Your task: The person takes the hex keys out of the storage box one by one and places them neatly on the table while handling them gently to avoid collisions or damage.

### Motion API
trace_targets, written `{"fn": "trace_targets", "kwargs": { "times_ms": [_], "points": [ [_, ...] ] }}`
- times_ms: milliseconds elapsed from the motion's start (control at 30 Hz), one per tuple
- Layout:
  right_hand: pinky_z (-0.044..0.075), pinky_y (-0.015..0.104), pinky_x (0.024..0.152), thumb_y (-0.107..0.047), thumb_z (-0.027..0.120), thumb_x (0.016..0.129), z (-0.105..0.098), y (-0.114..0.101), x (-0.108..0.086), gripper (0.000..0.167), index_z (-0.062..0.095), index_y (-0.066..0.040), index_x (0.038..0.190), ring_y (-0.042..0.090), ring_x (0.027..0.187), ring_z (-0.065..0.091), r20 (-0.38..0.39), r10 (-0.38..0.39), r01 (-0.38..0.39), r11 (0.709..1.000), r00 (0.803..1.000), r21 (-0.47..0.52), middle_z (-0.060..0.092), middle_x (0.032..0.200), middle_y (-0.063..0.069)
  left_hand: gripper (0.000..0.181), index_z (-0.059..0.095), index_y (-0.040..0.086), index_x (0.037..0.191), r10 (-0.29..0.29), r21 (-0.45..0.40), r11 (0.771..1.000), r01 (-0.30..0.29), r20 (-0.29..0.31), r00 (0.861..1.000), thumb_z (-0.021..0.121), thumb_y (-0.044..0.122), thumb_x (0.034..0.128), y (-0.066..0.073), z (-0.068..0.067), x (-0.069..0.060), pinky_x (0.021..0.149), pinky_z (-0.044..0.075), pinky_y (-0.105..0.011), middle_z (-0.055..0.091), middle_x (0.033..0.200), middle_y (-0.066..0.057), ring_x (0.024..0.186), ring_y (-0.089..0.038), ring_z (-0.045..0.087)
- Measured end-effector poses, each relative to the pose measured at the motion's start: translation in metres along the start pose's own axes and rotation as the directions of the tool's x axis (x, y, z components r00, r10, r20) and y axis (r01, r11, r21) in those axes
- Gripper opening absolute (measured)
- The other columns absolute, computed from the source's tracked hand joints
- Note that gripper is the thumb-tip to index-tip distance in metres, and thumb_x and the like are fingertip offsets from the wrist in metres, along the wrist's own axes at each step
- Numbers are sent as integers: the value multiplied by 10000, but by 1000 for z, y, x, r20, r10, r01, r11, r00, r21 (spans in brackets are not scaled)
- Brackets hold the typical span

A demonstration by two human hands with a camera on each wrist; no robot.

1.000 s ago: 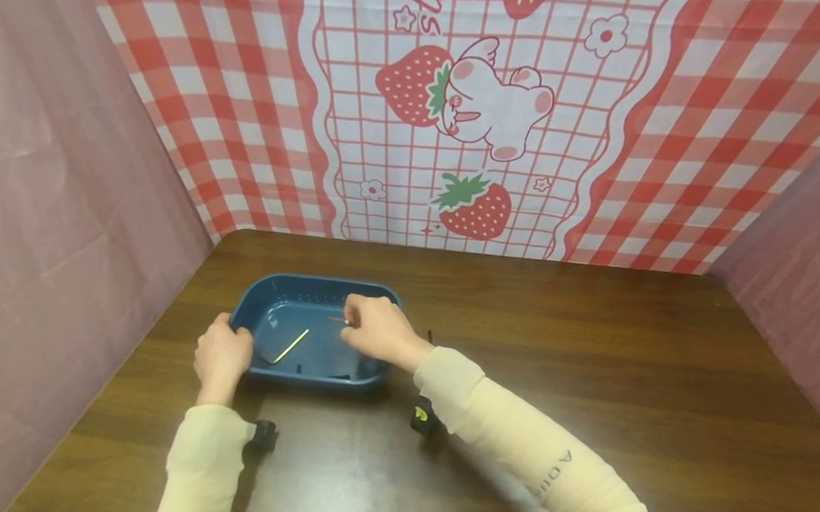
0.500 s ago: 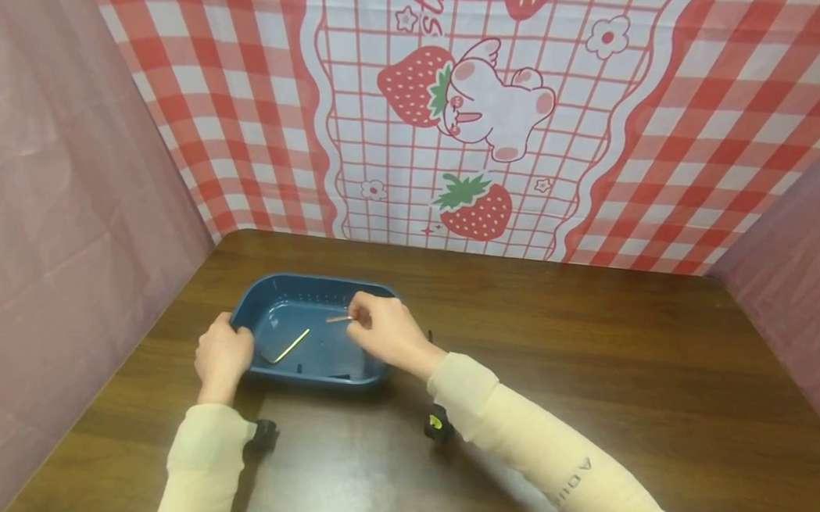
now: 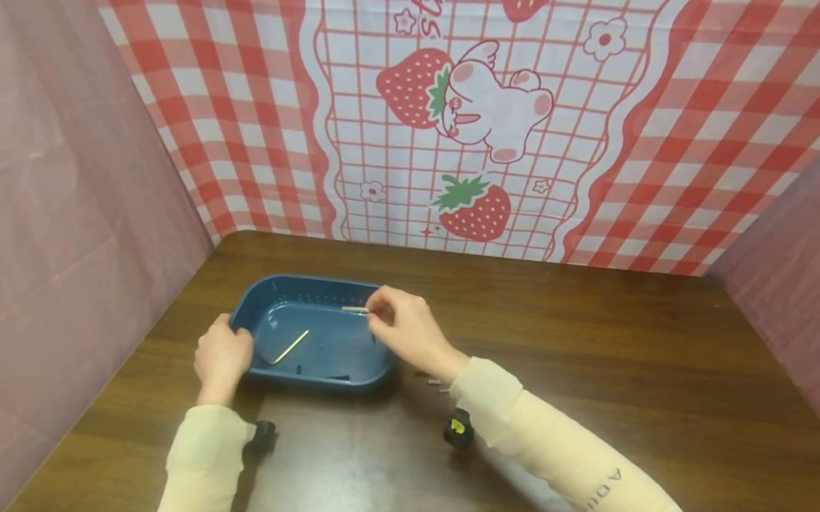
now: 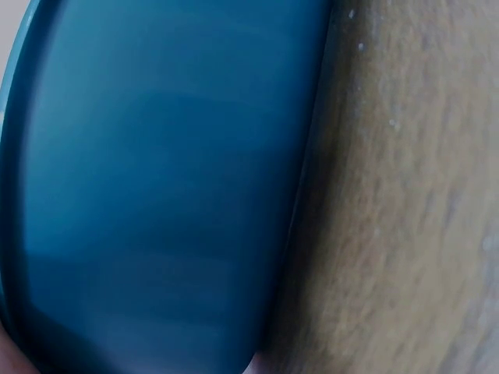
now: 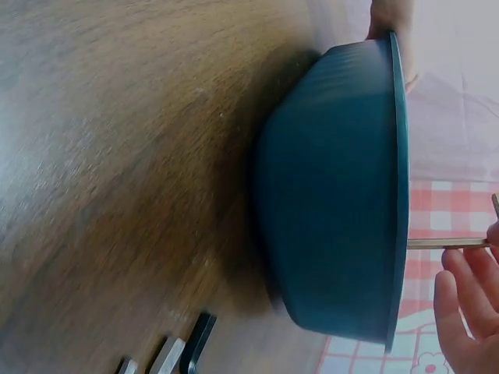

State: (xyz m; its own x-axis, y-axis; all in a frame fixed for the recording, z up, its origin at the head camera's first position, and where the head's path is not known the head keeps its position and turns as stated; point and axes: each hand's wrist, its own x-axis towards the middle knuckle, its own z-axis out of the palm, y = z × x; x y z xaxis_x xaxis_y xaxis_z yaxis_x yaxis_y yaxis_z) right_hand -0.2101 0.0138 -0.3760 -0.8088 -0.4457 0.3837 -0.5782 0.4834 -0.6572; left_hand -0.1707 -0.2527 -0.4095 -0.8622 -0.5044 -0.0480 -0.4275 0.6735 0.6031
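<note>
A blue plastic basin [image 3: 327, 343] stands on the left part of the table. My left hand [image 3: 224, 354] grips its left rim; the left wrist view is mostly filled by the basin's outer wall [image 4: 164, 171]. Over the right end of the basin, my right hand [image 3: 408, 330] pinches a thin light-brown stick [image 3: 355, 309] that points left over the inside. In the right wrist view the stick [image 5: 446, 244] reaches past the rim, and a second short end shows by the fingers; whether it is the same piece I cannot tell. A thin yellow stick [image 3: 290, 347] lies in the basin.
Small dark pieces [image 3: 339, 377] show near the basin's front wall. To its right on the wooden table [image 3: 588, 337] lie small strips [image 3: 434, 381]; close up, a black strip [image 5: 197, 343] lies beside a grey strip [image 5: 168, 357]. A checked strawberry cloth [image 3: 476, 209] hangs behind.
My right hand has moved right and slightly away with the stick, toward the basin's right end. Small strips on the table beside the wrist have come into view. The left hand stays put.
</note>
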Motion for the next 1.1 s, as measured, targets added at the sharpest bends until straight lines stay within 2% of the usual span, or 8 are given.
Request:
{"fn": "trace_targets", "kwargs": {
  "times_ms": [200,367,567,900,1100],
  "points": [
    [521,309,715,-71,609,769,-4,3,-3,89,607,-92,855,133,766,619,-20,-108,108,994,994,-6,627,840,1,425,460,14,1245,-1,-6,1000,1,-5,1000,346,186,875,-1,0,0,775,409,-579,516,1181,-319,1018,-519,502],
    [518,256,692,-63,631,761,-8,3,-5,96,604,-95,848,121,749,618,-29,-183,183,983,983,-26,615,828,-7,426,461,13,1244,4,-10,1000,-4,-6,1000,343,188,874,-2,1,0,772,407,-582,518,1180,-317,1020,-521,500],
    [508,243,681,-56,640,756,-11,4,-6,101,604,-102,838,141,743,612,-63,-278,275,960,958,-60,608,821,-12,419,467,12,1230,1,-5,1000,-1,-10,1000,340,188,871,-2,0,0,778,406,-583,518,1177,-319,1024,-522,496],
    [490,195,731,-53,644,741,-21,9,-17,115,597,-93,838,107,777,611,-109,-384,373,922,917,-109,605,818,-4,428,457,8,1247,3,-5,1000,-3,-3,1000,341,185,875,0,0,-1,791,404,-580,512,1192,-315,1035,-519,492],
    [496,203,742,-18,625,744,-34,17,-24,134,588,-88,853,89,805,608,-105,-412,398,908,905,-127,601,837,-14,422,463,6,1238,8,-7,1000,-8,-6,1000,343,186,875,0,0,0,794,403,-578,517,1185,-315,1027,-517,497]
  ]
}}
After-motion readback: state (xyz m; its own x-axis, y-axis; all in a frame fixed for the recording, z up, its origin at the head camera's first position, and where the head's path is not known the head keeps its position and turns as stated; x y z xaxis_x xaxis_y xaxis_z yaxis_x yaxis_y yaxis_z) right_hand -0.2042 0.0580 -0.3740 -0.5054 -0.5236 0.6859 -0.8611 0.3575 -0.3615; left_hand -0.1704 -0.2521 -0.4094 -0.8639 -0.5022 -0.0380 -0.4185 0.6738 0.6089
